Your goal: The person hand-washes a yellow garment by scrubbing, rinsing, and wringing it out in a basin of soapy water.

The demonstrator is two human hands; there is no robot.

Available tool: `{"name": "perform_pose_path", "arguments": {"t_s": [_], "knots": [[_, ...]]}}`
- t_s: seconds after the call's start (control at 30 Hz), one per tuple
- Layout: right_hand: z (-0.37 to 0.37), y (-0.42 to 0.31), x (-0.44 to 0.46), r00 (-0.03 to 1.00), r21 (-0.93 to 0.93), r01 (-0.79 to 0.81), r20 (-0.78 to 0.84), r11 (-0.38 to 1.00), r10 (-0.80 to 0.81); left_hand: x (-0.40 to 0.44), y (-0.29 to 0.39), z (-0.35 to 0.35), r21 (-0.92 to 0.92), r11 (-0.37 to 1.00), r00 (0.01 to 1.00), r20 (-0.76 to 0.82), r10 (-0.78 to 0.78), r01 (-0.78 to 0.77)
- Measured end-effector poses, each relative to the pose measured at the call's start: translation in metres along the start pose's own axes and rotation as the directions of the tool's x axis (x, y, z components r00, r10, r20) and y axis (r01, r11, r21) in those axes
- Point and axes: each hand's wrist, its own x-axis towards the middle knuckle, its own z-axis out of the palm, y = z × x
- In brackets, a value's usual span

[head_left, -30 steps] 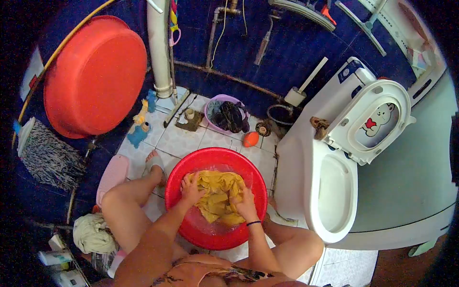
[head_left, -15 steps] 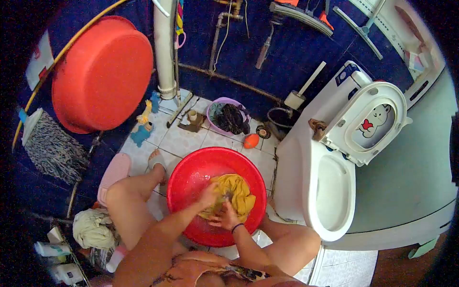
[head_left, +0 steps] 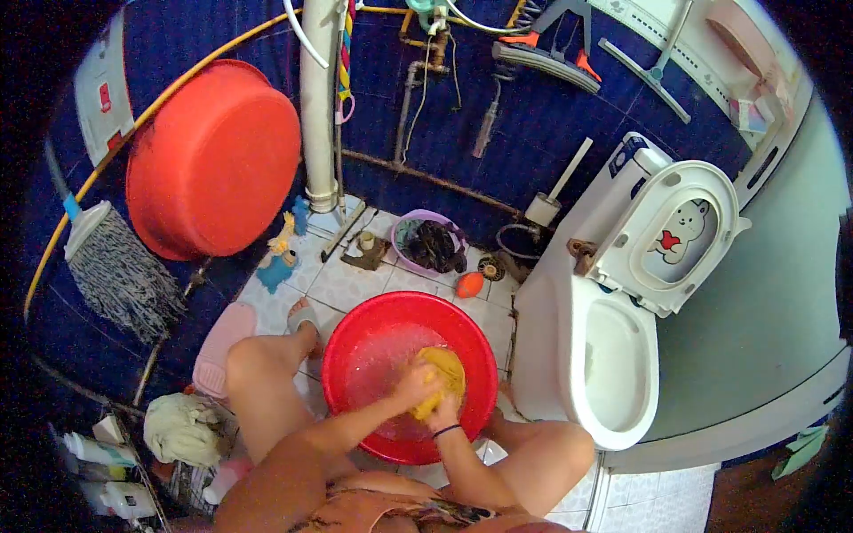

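A bunched yellow cloth (head_left: 447,366) is held inside the red basin (head_left: 360,311), which has sudsy water in its bottom. My left hand (head_left: 418,382) is closed on the cloth's left side. Against its lower edge, my right hand (head_left: 443,412), with a dark band at the wrist, grips it too. The hands are close together, and the cloth looks squeezed into a compact lump. Some fingers are hidden by the folds.
A toilet (head_left: 613,373) with its lid up stands to the right. Beyond the basin are a purple tub (head_left: 404,253) with dark items and an orange ball-like thing (head_left: 469,284). A large red tub (head_left: 218,160) and a mop (head_left: 124,275) hang at left. A pink board (head_left: 224,351) lies by my foot.
The yellow cloth was spread loosely in the basin with my hands apart and fingers spread. Now both hands have closed on it and bunched it smaller. The view has shifted slightly.
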Motion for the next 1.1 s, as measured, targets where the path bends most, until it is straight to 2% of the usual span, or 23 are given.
{"name": "perform_pose_path", "arguments": {"t_s": [0.03,0.07,0.1,0.17,0.2,0.23,0.27,0.33,0.37,0.4,0.43,0.5,0.53,0.6,0.67,0.73,0.8,0.87,0.93,0.97,1.03,1.07,1.1], "knots": [[-0.026,0.01,0.005,0.981,-0.3,0.168,0.142,0.939,-0.13,-0.01,0.007,0.012,0.023,0.998,0.996,0.068,0.054,-0.055],[-0.042,0.016,0.015,0.961,-0.312,0.208,0.242,0.927,-0.135,-0.014,0.013,0.019,0.039,0.993,0.985,0.137,0.102,-0.109],[-0.059,0.022,0.025,0.93,-0.316,0.251,0.34,0.915,-0.138,-0.018,0.033,0.015,0.02,0.992,0.988,0.096,0.124,-0.127],[-0.084,0.025,0.039,0.904,0.161,-0.039,0.427,0.986,-0.034,-0.028,0.082,0.001,-0.028,0.985,0.986,0.01,0.169,-0.169],[-0.089,0.022,0.044,0.876,0.377,-0.194,0.482,0.906,-0.013,-0.018,0.051,0.017,0.027,0.994,0.993,0.054,0.105,-0.106],[-0.074,0.02,0.036,0.894,0.557,-0.235,0.446,0.797,-0.049,-0.002,-0.009,0.045,0.084,0.995,0.995,0.092,0.038,-0.046],[-0.05,0.002,0.021,0.955,0.501,-0.168,0.296,0.849,0.014,0.001,-0.044,0.059,0.14,0.99,0.991,0.129,-0.038,0.02],[0.011,-0.045,-0.011,0.994,0.354,-0.073,-0.047,0.932,0.096,0.016,-0.032,0.002,-0.059,0.947,0.949,0.006,-0.316,0.316],[0.022,-0.053,-0.015,0.998,0.289,0.017,-0.064,0.957,0.002,0.019,-0.051,-0.005,-0.135,0.929,0.936,-0.022,-0.351,0.345],[0.018,-0.048,-0.013,0.995,0.099,-0.034,-0.089,0.994,0.043,0.024,-0.073,-0.009,-0.209,0.906,0.922,-0.045,-0.384,0.368],[0.009,-0.04,-0.006,0.99,-0.092,-0.091,-0.12,0.992,0.079,0.029,-0.094,-0.014,-0.026,0.921,0.921,-0.016,-0.39,0.389],[-0.044,0.009,0.022,0.989,-0.549,-0.145,-0.115,0.823,0.097,0.025,-0.116,-0.03,0.243,0.879,0.909,-0.025,-0.416,0.41],[-0.07,0.033,0.036,0.988,-0.73,-0.155,-0.113,0.666,0.106,0.017,-0.124,-0.04,0.326,0.844,0.901,-0.062,-0.43,0.425],[-0.082,0.06,0.034,0.998,-0.97,-0.002,-0.018,0.241,-0.066,0.002,-0.113,-0.051,0.42,0.779,0.878,-0.117,-0.463,0.467],[-0.071,0.057,0.027,0.999,-0.935,0.012,-0.001,0.354,-0.038,-0.013,-0.069,-0.059,0.441,0.736,0.85,-0.145,-0.507,0.514],[-0.078,0.068,0.034,1.0,-0.892,0.0,0.007,0.453,0.014,-0.044,-0.119,-0.025,0.669,0.716,0.972,-0.041,-0.231,0.198],[-0.084,0.077,0.038,0.997,-0.856,-0.067,-0.04,0.512,0.064,-0.056,-0.124,-0.015,0.749,0.662,0.998,0.034,-0.048,0.006],[-0.092,0.074,0.037,0.973,-0.799,-0.212,-0.118,0.562,0.2,-0.058,-0.12,-0.013,0.746,0.665,0.999,0.023,0.043,-0.046],[-0.079,0.058,0.031,0.885,-0.702,-0.427,-0.194,0.57,0.424,-0.046,-0.121,-0.016,0.718,0.696,0.981,0.136,-0.137,-0.002],[-0.072,0.05,0.025,0.871,-0.625,-0.465,-0.197,0.627,0.449,-0.039,-0.123,-0.018,0.709,0.705,0.956,0.189,-0.225,0.026],[-0.056,0.036,0.013,0.842,-0.45,-0.531,-0.184,0.719,0.507,-0.021,-0.133,-0.023,0.264,0.943,0.945,0.201,-0.258,0.201],[-0.048,0.03,0.009,0.819,-0.304,-0.574,-0.195,0.76,0.54,-0.019,-0.137,-0.027,0.011,0.962,0.939,0.213,-0.27,0.274],[-0.043,0.025,0.006,0.793,-0.15,-0.605,-0.197,0.782,0.577,-0.02,-0.128,-0.019,-0.136,0.946,0.955,0.058,-0.29,0.295]]}}
